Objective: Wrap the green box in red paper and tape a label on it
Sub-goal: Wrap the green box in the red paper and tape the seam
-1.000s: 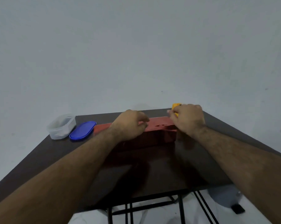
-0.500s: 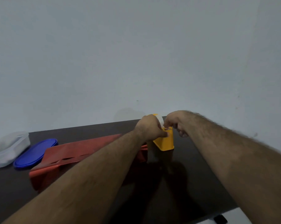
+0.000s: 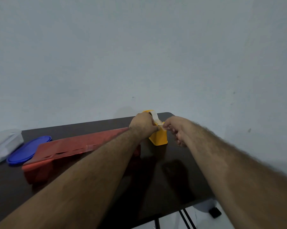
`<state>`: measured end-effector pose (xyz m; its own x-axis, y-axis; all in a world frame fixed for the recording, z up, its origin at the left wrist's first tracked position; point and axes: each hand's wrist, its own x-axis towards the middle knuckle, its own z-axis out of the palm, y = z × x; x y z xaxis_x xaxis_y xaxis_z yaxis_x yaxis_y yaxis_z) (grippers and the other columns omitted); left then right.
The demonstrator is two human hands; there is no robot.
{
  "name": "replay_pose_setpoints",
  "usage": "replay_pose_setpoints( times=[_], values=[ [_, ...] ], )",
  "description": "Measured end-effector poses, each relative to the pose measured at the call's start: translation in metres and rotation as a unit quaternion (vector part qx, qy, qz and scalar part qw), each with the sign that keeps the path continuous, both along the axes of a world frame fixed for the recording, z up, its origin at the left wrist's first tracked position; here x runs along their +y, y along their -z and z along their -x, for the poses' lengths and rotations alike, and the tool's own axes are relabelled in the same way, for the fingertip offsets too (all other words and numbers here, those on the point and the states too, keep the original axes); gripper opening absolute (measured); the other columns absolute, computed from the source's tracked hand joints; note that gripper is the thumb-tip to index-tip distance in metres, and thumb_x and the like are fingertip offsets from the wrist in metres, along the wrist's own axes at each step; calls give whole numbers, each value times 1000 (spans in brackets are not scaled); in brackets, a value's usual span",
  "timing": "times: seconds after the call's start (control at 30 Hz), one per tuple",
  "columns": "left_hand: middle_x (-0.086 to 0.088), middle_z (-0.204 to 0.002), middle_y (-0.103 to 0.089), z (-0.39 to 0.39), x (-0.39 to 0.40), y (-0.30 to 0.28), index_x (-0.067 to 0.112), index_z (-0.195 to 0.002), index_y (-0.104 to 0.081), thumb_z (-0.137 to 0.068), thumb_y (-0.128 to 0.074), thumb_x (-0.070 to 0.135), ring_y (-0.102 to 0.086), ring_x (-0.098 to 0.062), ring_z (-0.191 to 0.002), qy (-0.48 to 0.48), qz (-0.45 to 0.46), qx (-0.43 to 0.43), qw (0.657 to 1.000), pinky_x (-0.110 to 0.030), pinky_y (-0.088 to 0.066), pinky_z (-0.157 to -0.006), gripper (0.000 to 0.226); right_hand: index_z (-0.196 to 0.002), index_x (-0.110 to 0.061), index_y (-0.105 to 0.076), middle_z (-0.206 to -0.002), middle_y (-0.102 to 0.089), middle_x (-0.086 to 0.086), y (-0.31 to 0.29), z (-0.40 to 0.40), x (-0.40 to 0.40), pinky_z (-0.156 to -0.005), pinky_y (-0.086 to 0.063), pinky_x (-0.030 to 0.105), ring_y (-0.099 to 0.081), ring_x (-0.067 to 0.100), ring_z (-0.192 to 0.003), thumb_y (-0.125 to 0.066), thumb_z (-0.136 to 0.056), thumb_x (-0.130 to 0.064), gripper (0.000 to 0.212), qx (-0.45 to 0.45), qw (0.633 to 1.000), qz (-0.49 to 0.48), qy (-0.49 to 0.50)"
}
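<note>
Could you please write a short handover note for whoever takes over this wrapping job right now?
Left hand holds the yellow tape dispenser steady at the table's far edge. Right hand pinches the clear tape end at the cutter.
Red-wrapped box lies to the left, untouched.
Done: box covered in red paper.
Left: tear off the tape, fix it to the box, add the label, which is not in view.

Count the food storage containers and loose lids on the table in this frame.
2. One clear plastic food container sits at the dark table's far left, partly cut off by the frame edge. One blue oval plastic lid lies flat just right of it. More could lie outside the frame.
</note>
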<state>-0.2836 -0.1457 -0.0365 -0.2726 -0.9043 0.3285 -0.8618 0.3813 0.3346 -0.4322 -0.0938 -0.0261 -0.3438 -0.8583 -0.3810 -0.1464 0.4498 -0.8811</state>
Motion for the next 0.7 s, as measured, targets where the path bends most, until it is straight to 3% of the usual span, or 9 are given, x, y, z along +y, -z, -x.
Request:
replay_pose_setpoints(
  times=[0.07,0.13,0.23,0.3,0.37,0.43,0.47,0.6,0.7],
  values=[
    [-2,-100,-77,1,4,-1,15,-102,-81,-88,-80,44,-71,-19,-95,1,0,-4,1000,-38,-61,-84,33,-62,-16,-51,-61,-35,-2,16,-1,3,-51,-26,28,-29,15,-51,-70,-77,-12,25,-30,999,28,35],
    [-2,-102,-78,0,6,-4,14,-103,-83,-89,-81,37,-71,-18,-97,6,-5,-13,1000,-35,-60,-84,27,-79,-9,-65,-73,-51,3,31,-3,-2,-53,-34,28,-46,19,-60,-79,-69,-8,17,-47,993,71,83],
    [-3,-108,-78,-1,10,-7,14,-107,-82,-90,-79,20,-71,-19,-103,4,-10,-42,999,-35,-61,-89,19,-110,-2,-70,-103,-68,9,47,-4,-9,-74,-50,37,-64,26,-91,-90,-70,-9,46,-49,988,92,115],
    [-3,-108,-78,-2,12,-6,14,-106,-82,-90,-73,11,-70,-19,-102,-4,-10,-38,999,-35,-61,-89,19,-115,-3,-70,-105,-69,10,45,-4,-16,-74,-52,38,-64,24,-86,-90,-76,-9,45,-27,992,79,95],
    [-3,-106,-78,-5,14,-6,14,-103,-82,-89,-68,6,-71,-19,-101,-9,-5,-13,1000,-35,-62,-87,22,-115,-3,-70,-94,-65,9,34,-6,-21,-62,-48,34,-57,20,-70,-86,-82,-9,37,-2,995,65,77],
    [-4,-101,-78,-9,19,-7,14,-99,-83,-88,-66,5,-71,-20,-98,-15,-6,9,1000,-34,-62,-83,22,-122,-3,-70,-101,-69,9,35,-5,-27,-67,-53,34,-63,21,-79,-81,-88,-14,37,45,995,56,68],
    [-4,-99,-78,-11,19,-6,14,-96,-83,-87,-65,6,-72,-20,-96,-15,-9,20,1000,-34,-62,-81,22,-123,-5,-70,-102,-71,9,41,-5,-28,-71,-55,33,-66,21,-84,-79,-91,-17,35,52,995,49,71],
    [0,-97,-78,-15,17,-8,19,-83,-79,-87,-63,6,-71,-18,-93,2,-11,53,999,-30,-59,-75,21,-104,0,-70,-89,-69,12,54,-10,-16,-59,-57,30,-68,23,-74,-84,-80,-12,30,127,990,37,52],
    [4,-92,-78,-23,15,-12,24,-76,-76,-86,-64,8,-70,-13,-88,7,-20,121,992,-27,-56,-75,23,-94,-10,-69,-79,-61,4,41,-18,-10,-51,-42,28,-57,19,-61,-85,-75,-12,25,-47,993,89,60]
  ],
)
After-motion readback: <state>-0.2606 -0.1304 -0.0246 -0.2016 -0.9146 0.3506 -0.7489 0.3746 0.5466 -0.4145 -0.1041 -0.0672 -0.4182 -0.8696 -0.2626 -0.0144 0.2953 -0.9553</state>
